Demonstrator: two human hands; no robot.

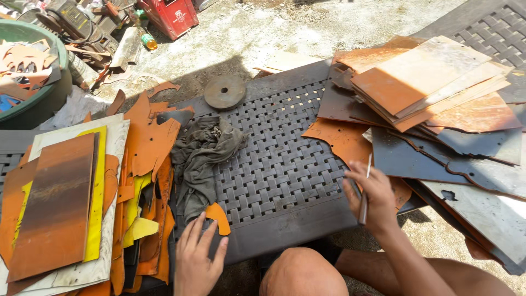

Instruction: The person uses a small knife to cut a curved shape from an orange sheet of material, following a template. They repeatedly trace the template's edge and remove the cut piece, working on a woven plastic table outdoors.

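Light: hard, bright sunlight, outdoors.
Shadows: short and sharp, a dark patch on the far ground.
Glare: pale sheets at far right and the ground nearly wash out.
Focus: sharp throughout.
Edges: slight wide-angle bending at the corners.

slim blade upright, orange offcut flat

Hard sunlight falls on a pale, gritty concrete floor outdoors. A dark woven plastic desk casts shadow on it. A green tub, a red crate and heaped scrap stand behind.
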